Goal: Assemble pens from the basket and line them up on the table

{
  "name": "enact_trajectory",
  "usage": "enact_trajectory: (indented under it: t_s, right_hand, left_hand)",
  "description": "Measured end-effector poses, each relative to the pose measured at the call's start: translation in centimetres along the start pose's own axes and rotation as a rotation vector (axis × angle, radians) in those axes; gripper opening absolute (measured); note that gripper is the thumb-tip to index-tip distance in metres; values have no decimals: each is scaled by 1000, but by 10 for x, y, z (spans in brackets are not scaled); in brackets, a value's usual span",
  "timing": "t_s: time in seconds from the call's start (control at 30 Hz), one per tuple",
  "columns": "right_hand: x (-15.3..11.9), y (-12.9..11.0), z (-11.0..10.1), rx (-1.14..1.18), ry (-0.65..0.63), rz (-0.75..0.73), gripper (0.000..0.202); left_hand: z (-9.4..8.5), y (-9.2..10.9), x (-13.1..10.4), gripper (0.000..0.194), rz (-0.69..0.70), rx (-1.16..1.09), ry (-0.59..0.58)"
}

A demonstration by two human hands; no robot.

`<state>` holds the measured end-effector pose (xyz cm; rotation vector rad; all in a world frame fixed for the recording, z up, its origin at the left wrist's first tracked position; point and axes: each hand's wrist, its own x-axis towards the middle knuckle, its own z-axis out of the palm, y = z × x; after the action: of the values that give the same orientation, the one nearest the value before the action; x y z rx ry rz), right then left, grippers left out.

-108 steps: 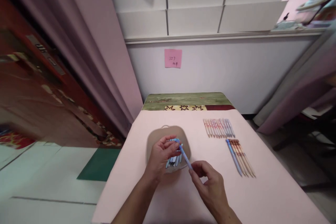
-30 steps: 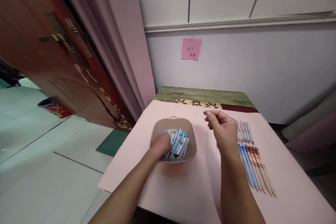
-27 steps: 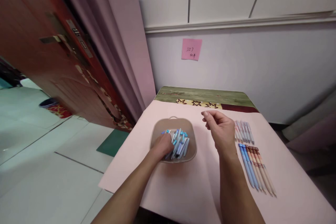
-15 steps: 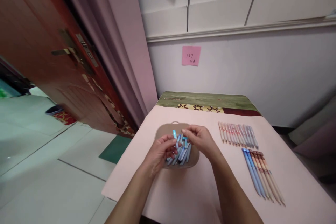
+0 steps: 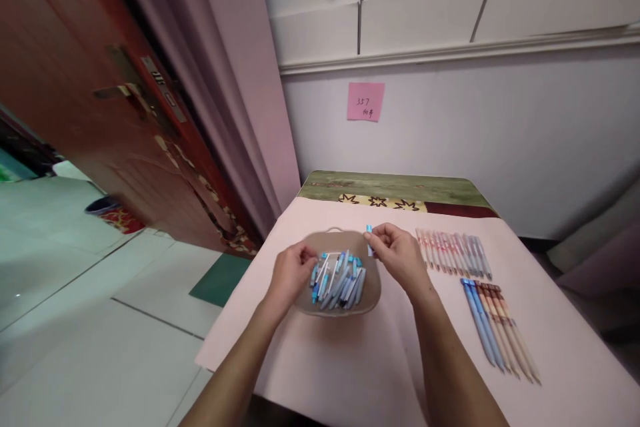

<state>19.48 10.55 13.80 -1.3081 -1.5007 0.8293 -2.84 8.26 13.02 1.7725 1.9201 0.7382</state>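
Observation:
A beige basket (image 5: 305, 240) stands on the table, holding many loose pens (image 5: 334, 283) in blue, grey and white. My right hand (image 5: 397, 253) is at the basket's right rim, pinching a pen with a bright blue top (image 5: 369, 230). That pen points upward, and its lower part is mostly hidden by the fingers. My left hand (image 5: 293, 273) hovers over the basket's left side with its fingers curled together. Whether anything is between those fingertips cannot be made out.
To the right lies a row of pink-to-grey pens (image 5: 453, 253). Nearer me is a second row of blue and beige pens (image 5: 500, 330). Both rest on the pink-covered table (image 5: 320, 360). A wall with a pink note (image 5: 365, 101) stands behind, a red door (image 5: 100, 80) to the left.
The blue-topped pen has passed from my left hand to my right, which has shifted right to the basket's rim. My left hand has drawn back leftward, uncovering more pens.

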Motion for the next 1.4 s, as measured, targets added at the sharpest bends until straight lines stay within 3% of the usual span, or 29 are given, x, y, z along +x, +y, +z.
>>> enact_trajectory:
  t_s: [0.13, 0.27, 0.63, 0.73, 0.9, 1.0, 1.13, 1.27, 1.33, 1.4]
  right_hand:
    - [2, 2, -4, -403, -27, -1, 23]
    - [1, 1, 5, -526, -89, 8, 19]
    - [0, -3, 19, -719, -179, 23, 19]
    - [-1, 0, 22, -742, -177, 28, 21]
    - [0, 2, 20, -654, -43, -36, 18]
    - [0, 0, 17, -496, -37, -255, 22]
    - [-3, -5, 21, -407, -147, -574, 33]
    - [-5, -5, 23, -399, -192, -636, 29]
    - [-4, -3, 20, -389, -148, -605, 26]
    - [-1, 0, 12, -369, -42, -545, 23]
  left_hand:
    - [30, -4, 6, 12, -9, 214, -168]
    - [51, 2, 18, 14, -78, 337, -253]
    - [70, 15, 23, 25, -171, 419, -281]
    - [64, 13, 26, 20, -196, 365, -251]
    - [28, 9, 27, 12, -173, 209, -177]
    - [10, 16, 21, 10, -131, 91, -203]
    - [-5, 38, 8, 10, -106, -328, -389]
    - [-12, 50, 5, 18, -94, -614, -448]
    - [-9, 45, 7, 26, -92, -651, -389]
    - [1, 33, 10, 34, -81, -523, -292]
